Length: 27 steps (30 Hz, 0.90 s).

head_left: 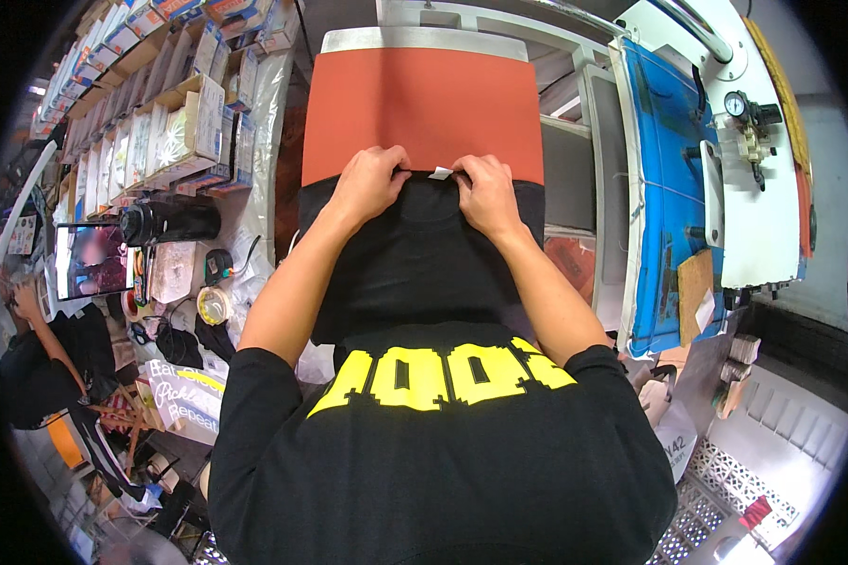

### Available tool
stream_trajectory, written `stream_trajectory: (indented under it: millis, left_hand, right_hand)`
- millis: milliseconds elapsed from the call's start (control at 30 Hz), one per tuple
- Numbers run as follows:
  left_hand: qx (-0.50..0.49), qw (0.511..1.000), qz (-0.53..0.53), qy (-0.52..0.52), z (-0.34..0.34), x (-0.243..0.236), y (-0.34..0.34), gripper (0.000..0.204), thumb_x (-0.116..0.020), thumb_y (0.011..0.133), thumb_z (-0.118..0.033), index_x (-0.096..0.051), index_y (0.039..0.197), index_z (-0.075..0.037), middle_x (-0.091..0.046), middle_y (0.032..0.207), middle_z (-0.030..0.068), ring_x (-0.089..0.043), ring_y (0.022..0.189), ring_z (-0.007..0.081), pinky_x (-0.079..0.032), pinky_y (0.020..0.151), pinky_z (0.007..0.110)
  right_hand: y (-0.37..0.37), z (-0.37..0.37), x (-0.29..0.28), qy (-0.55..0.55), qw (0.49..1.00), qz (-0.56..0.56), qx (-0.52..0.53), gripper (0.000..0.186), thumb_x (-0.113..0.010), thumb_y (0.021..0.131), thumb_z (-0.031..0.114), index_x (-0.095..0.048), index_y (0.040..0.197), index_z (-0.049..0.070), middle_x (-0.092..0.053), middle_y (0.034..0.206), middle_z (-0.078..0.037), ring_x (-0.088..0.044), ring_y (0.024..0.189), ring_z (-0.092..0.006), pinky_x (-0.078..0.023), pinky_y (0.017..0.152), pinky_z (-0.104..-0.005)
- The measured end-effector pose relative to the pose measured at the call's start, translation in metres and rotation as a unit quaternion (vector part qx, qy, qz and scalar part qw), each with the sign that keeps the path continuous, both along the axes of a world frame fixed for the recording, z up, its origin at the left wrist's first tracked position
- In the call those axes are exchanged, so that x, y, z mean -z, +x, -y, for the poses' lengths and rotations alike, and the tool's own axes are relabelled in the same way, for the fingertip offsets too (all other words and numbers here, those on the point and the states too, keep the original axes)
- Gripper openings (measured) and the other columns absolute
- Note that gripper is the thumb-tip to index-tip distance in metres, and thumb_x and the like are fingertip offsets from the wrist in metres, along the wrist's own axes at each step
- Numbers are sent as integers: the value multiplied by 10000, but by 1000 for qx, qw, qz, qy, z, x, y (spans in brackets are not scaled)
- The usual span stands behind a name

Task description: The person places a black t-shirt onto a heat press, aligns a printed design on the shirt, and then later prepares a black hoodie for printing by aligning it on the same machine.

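The black T-shirt (415, 254) lies flat on the orange press pad (424, 108), its long axis running straight away from me, with the collar at the far end and the small white neck tag (440, 173) showing right at the collar edge. My left hand (369, 184) pinches the collar just left of the tag, fingers curled closed on the fabric; my right hand (487, 195) grips it the same way just right of the tag, so the two hands sit close together with only the tag between them.

The near end of the shirt drops out of sight behind my own chest (my shirt is black too, with blocky yellow print, so the boundary is hard to pick out). The sleeves are not clearly visible, and I cannot tell whether the hem hangs off the pad's near edge.

To my right stands a blue panel (664, 188) of the machine, with a brown cardboard piece (695, 282) leaning on it and a white housing carrying a pressure gauge (737, 105). To my left, rows of flat packages in cardboard trays (174, 127) run back along the bench, mostly white and pale with printed fronts too small to make out. Nearer are a black flask (170, 222) lying on its side and a roll of tape (214, 305).
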<state>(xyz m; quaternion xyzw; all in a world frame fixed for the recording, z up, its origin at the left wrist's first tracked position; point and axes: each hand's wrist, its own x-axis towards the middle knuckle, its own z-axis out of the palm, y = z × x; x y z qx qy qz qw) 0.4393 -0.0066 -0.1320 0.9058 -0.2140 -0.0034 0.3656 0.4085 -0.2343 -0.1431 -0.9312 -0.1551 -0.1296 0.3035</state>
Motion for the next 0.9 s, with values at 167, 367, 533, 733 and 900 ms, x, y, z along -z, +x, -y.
stream_trajectory:
  millis: [167,367,533,733,900]
  left_hand:
    - [-22,999,33,10,7,7,-1,150,-752,808,-110,-661,914,-56,-691,880,145,-649,923,349,-489,832,463]
    - [2,986,160,49,8,15,-19,248,-760,811,-152,-676,1036,-89,-662,1111,86,-590,1112,297,-402,991,454]
    - [12,994,70,86,-2,2,-55,730,-866,702,-336,-596,1335,-94,-560,1337,118,-473,1329,308,-264,1171,560]
    - [22,992,100,80,-9,11,-56,766,-840,688,-376,-580,1349,-87,-565,1350,140,-467,1334,326,-239,1164,607]
    - [-46,986,133,-92,-42,10,-69,562,-791,747,-190,-629,1276,-91,-599,1303,112,-516,1285,312,-280,1151,615]
  right_hand:
    - [0,2,4,-15,1000,-21,18,93,-692,852,89,-668,940,79,-697,930,-86,-618,930,-310,-419,841,-470]
    - [-20,-1,-4,-99,994,53,7,316,-710,861,204,-655,1145,77,-603,1252,-98,-548,1171,-294,-375,981,-539]
    - [-51,-14,1,-127,991,33,33,383,-684,885,249,-649,1207,44,-592,1309,-118,-503,1299,-304,-287,1120,-593]
    - [-56,-47,-4,-123,988,58,-78,443,-661,854,195,-625,1233,-31,-574,1343,-210,-496,1309,-362,-350,1090,-533]
    - [-56,-58,7,-186,982,37,-17,524,-631,925,275,-543,1351,-18,-511,1406,-209,-450,1347,-385,-318,1116,-545]
